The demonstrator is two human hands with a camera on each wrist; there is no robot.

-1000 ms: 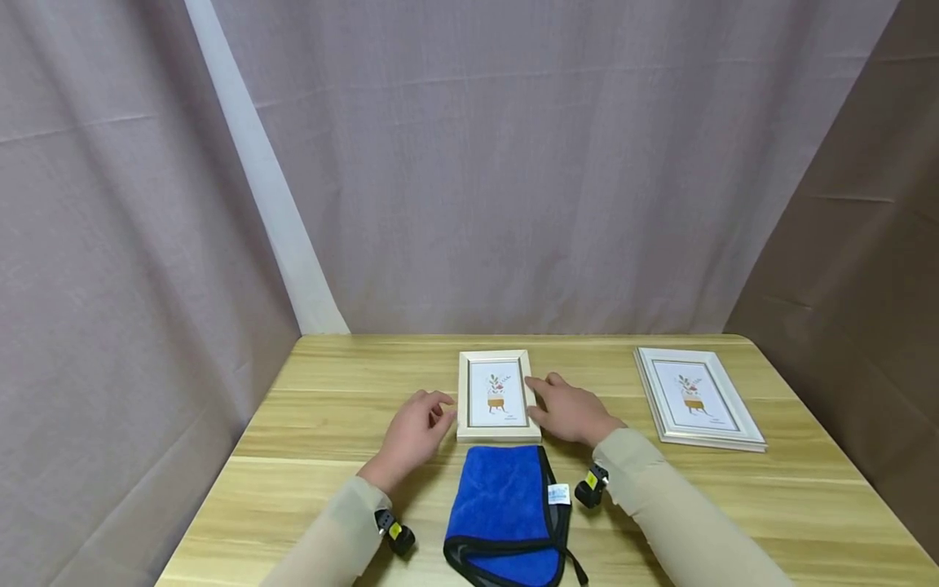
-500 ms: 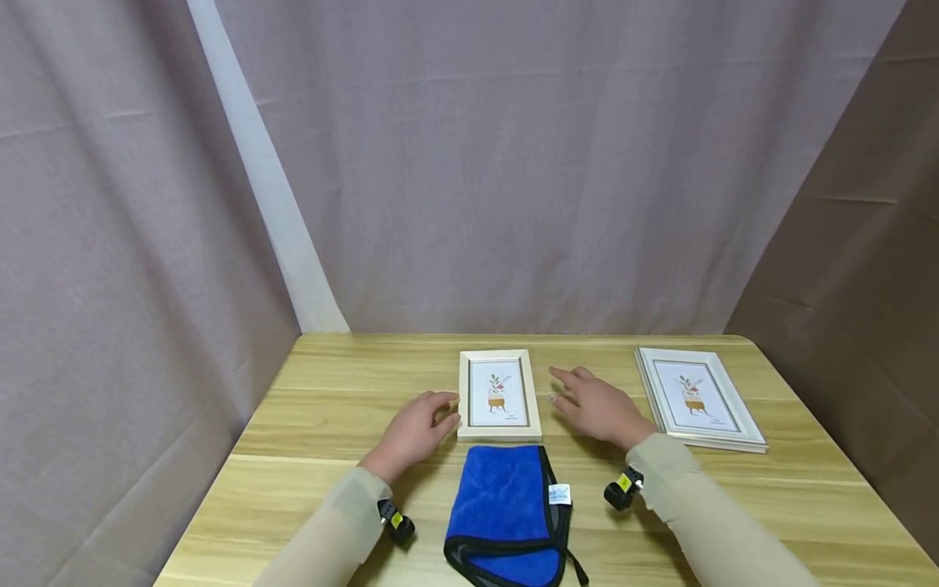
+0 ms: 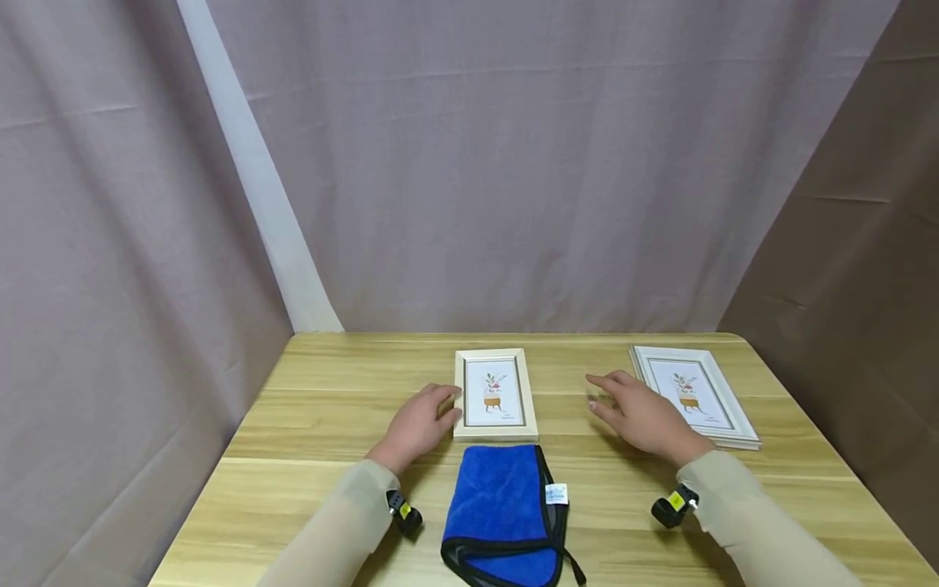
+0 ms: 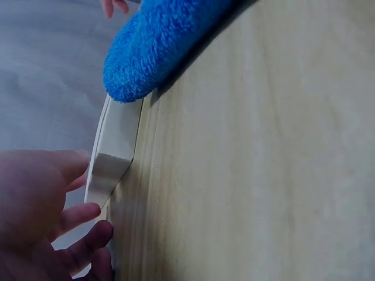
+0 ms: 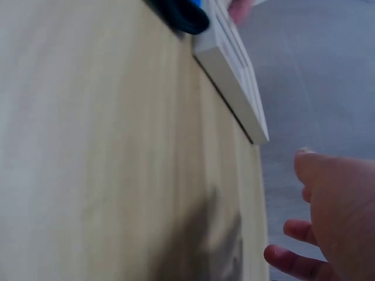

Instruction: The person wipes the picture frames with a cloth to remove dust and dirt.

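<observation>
A cream picture frame (image 3: 495,393) with a plant print lies flat at the middle of the table. At its left edge, my left hand (image 3: 416,424) touches the border with thumb and fingertips, fingers relaxed. My right hand (image 3: 645,414) hovers over the table with fingers spread and nothing in them, between this frame and a stack of white picture frames (image 3: 693,383). It partly covers the stack's left side. In the left wrist view, the thumb and fingers of the left hand (image 4: 35,211) are beside the frame's corner (image 4: 111,164).
A folded blue cloth (image 3: 499,493) with black edging and a white tag lies just in front of the cream frame. The wooden table (image 3: 330,391) ends at the back against a grey curtain (image 3: 469,179).
My right hand has let go of the cream frame's right edge and moved right towards the white stack. My left hand has come in slightly to touch the left edge.
</observation>
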